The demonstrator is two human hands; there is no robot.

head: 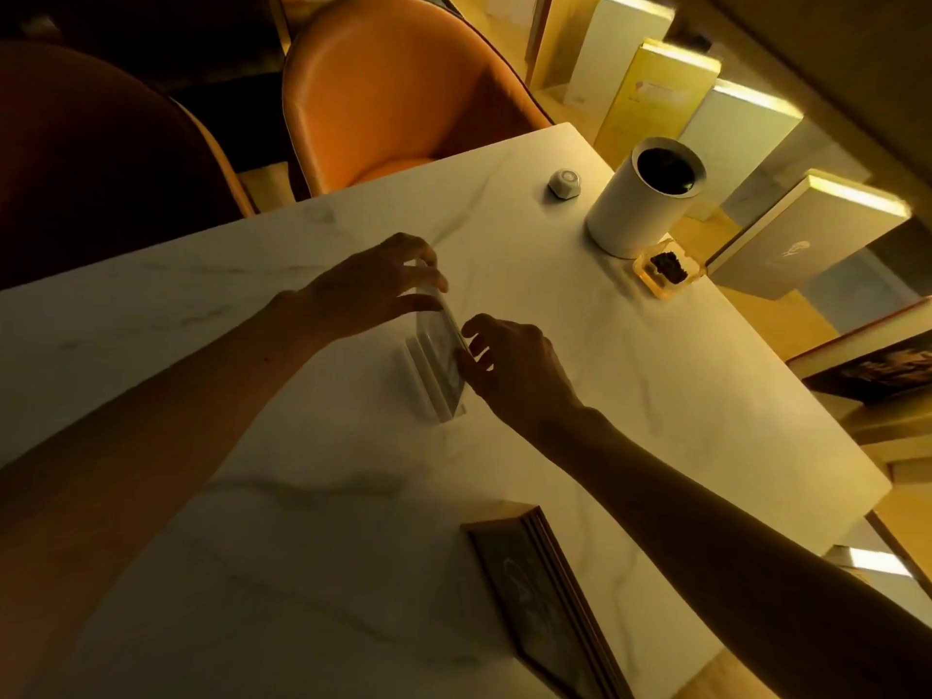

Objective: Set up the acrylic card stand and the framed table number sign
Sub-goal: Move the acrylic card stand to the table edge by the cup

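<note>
A clear acrylic card stand (438,363) stands upright on its base in the middle of the white marble table (282,496). My left hand (373,285) pinches the stand's top far corner between thumb and fingers. My right hand (509,360) touches the stand's right edge with its fingertips. A framed table number sign (542,597) with a dark wooden frame lies flat near the table's front edge, under my right forearm, with neither hand on it.
A white cylindrical bin (640,199) stands at the far right of the table, with a small white knob-like device (565,183) beside it and a glass ashtray (668,269) in front. An orange chair (393,93) and a dark chair (91,158) are behind the table. Boxes (807,229) line the right side.
</note>
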